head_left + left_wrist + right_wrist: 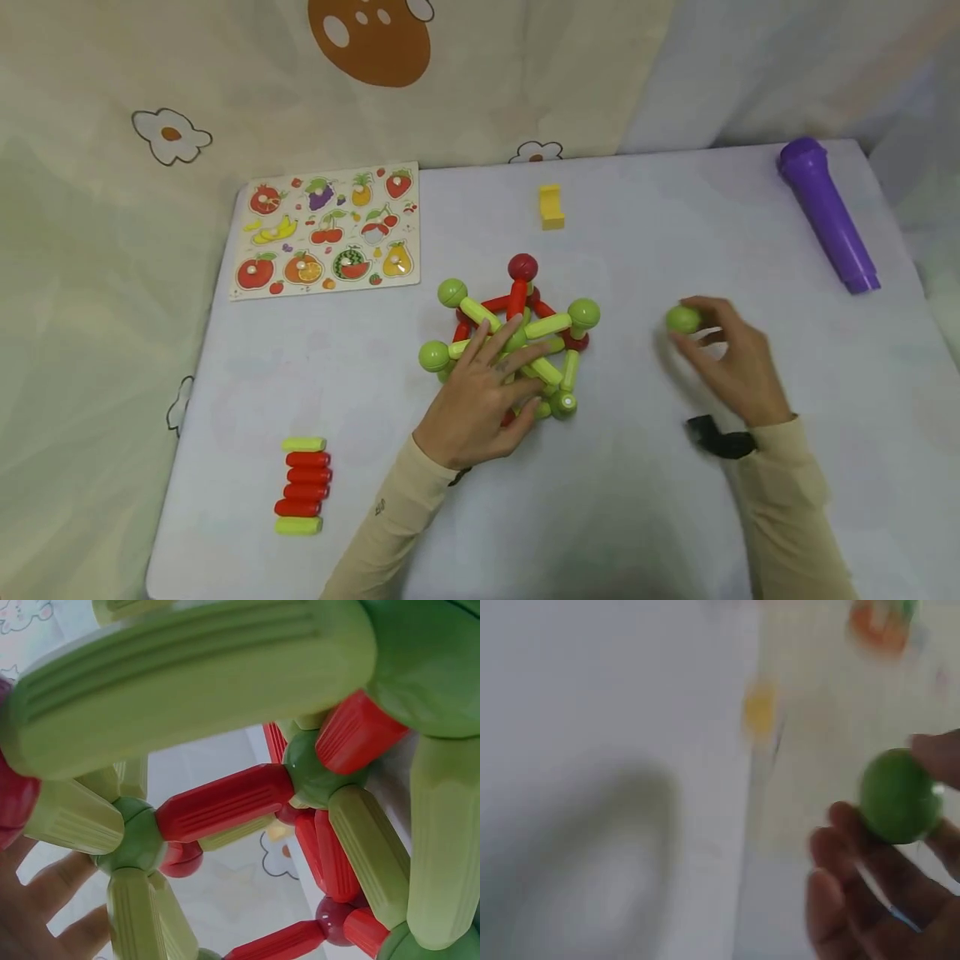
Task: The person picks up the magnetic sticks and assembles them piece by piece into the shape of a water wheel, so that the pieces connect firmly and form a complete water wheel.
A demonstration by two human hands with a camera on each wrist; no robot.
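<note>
A structure of red and green rods and balls [517, 337] stands at the middle of the white table [637, 500]. My left hand [487, 392] rests on its near side with fingers spread over the rods. In the left wrist view the rods [225, 802] fill the frame and my left hand's fingers [45, 900] show at the lower left. To the right, my right hand [723, 354] pinches a green ball [682, 319] at its fingertips, above the table. The right wrist view shows the same green ball [898, 796] held between fingers [840, 855], blurred.
A row of loose red and green rods [302, 486] lies at the front left. A fruit puzzle board [326, 229] sits at the back left, a small yellow block [551, 207] at the back middle, a purple cylinder [825, 212] at the back right. A patterned cloth hangs behind.
</note>
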